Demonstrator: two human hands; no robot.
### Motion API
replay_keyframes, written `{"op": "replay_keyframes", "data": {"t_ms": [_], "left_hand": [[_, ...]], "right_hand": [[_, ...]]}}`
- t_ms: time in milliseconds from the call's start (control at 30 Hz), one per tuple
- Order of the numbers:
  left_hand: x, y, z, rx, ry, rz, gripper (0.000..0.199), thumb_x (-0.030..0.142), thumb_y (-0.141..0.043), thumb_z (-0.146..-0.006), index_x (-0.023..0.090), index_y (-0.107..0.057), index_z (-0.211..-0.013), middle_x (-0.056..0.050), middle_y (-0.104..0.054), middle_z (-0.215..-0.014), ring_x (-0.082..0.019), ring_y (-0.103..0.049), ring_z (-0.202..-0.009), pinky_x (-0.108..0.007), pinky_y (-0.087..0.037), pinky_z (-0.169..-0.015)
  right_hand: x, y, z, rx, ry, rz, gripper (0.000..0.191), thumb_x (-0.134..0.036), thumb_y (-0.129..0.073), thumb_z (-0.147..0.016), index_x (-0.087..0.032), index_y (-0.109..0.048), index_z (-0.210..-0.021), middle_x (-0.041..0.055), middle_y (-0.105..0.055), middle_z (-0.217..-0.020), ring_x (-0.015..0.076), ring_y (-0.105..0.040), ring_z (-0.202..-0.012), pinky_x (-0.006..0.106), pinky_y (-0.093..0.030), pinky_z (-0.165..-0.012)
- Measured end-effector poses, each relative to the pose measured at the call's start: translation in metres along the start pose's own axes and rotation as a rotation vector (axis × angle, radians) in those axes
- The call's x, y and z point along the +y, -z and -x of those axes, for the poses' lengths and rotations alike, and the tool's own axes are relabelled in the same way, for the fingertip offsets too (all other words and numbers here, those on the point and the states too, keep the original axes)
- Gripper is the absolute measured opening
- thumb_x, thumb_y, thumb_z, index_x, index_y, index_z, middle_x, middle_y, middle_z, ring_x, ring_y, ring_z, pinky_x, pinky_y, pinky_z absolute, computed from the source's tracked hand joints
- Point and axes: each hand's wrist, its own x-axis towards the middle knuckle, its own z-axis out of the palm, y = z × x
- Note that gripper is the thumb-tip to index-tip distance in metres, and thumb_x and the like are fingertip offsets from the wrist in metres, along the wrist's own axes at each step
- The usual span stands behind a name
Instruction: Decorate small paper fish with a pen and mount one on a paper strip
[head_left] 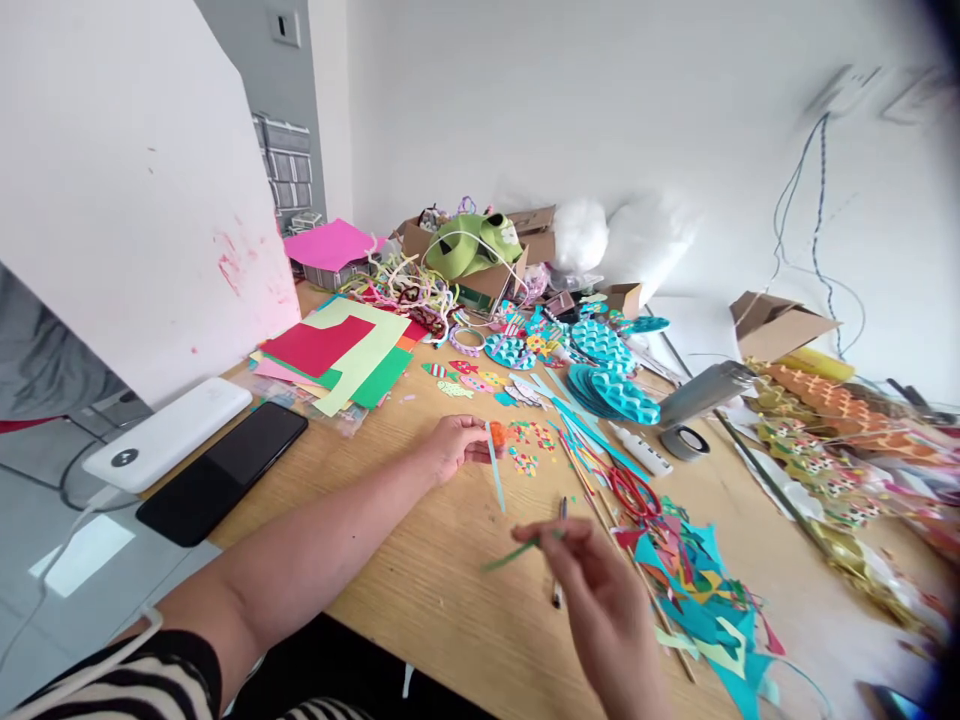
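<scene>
My left hand (459, 447) is pinched on a pale blue paper strip (497, 482) that hangs down past its fingertips. Right at those fingers is a small orange piece (499, 433), partly hidden, so I cannot tell whether it is held too. Nearer to me, my right hand (600, 590) grips a thin green paper strip (517, 553) between thumb and fingers, slightly blurred. A pen (563, 508) lies on the table behind the right hand. Small coloured paper dots (531, 437) are scattered just right of my left hand.
Coloured paper sheets (352, 345), a phone (225, 470) and a white power bank (169, 432) lie on the left. Red scissors (634, 492), glue bottle (641, 450), tape roll (684, 443) and paper scraps (697, 580) are to the right. Blue wavy paper discs (611, 392) lie behind.
</scene>
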Motion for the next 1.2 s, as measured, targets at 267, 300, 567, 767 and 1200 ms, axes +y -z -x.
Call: {"op": "replay_keyframes", "data": {"t_ms": [267, 300, 567, 767, 1200], "left_hand": [[0.012, 0.002, 0.004, -0.095, 0.049, 0.149, 0.008, 0.016, -0.062, -0.064, 0.014, -0.063, -0.072, -0.01, -0.075, -0.082, -0.019, -0.072, -0.074, -0.029, -0.053, -0.076], [0.013, 0.002, 0.005, -0.114, 0.06, 0.17, 0.009, 0.016, -0.062, -0.064, 0.015, -0.064, -0.072, -0.01, -0.075, -0.083, -0.02, -0.072, -0.077, -0.031, -0.052, -0.08], [0.015, 0.0, 0.011, -0.241, 0.11, 0.23, 0.009, 0.014, -0.066, -0.061, 0.016, -0.063, -0.069, -0.01, -0.075, -0.095, -0.028, -0.069, -0.099, -0.043, -0.044, -0.098], [0.015, -0.001, 0.013, -0.337, 0.086, 0.18, 0.004, 0.014, -0.064, -0.066, 0.015, -0.064, -0.069, -0.012, -0.075, -0.093, -0.025, -0.067, -0.105, -0.042, -0.039, -0.104], [0.012, -0.002, 0.01, -0.215, 0.036, 0.175, 0.006, 0.01, -0.06, -0.064, 0.014, -0.062, -0.069, -0.009, -0.075, -0.083, -0.026, -0.07, -0.098, -0.04, -0.044, -0.099]], "right_hand": [[0.022, -0.002, -0.096, 0.128, -0.247, -0.616, 0.031, -0.038, -0.086, -0.061, -0.02, -0.065, -0.075, -0.0027, -0.065, -0.067, 0.0145, -0.065, -0.062, 0.034, -0.057, -0.07], [0.028, -0.004, -0.097, 0.133, -0.254, -0.638, 0.031, -0.037, -0.087, -0.061, -0.02, -0.065, -0.074, -0.0031, -0.064, -0.067, 0.0138, -0.063, -0.061, 0.034, -0.057, -0.07], [0.047, -0.007, -0.087, -0.023, -0.32, -0.667, 0.034, -0.036, -0.086, -0.065, -0.021, -0.069, -0.091, -0.0021, -0.066, -0.075, 0.0126, -0.062, -0.064, 0.028, -0.054, -0.065], [0.041, -0.011, -0.086, -0.098, -0.394, -0.654, 0.051, -0.037, -0.088, -0.061, -0.021, -0.064, -0.102, -0.0032, -0.066, -0.066, 0.0128, -0.06, -0.056, 0.027, -0.049, -0.058], [0.046, -0.016, -0.08, 0.185, 0.077, 0.199, 0.031, -0.05, -0.062, -0.086, -0.019, -0.059, -0.086, 0.0047, -0.067, -0.075, 0.0181, -0.062, -0.066, 0.032, -0.048, -0.062]]}}
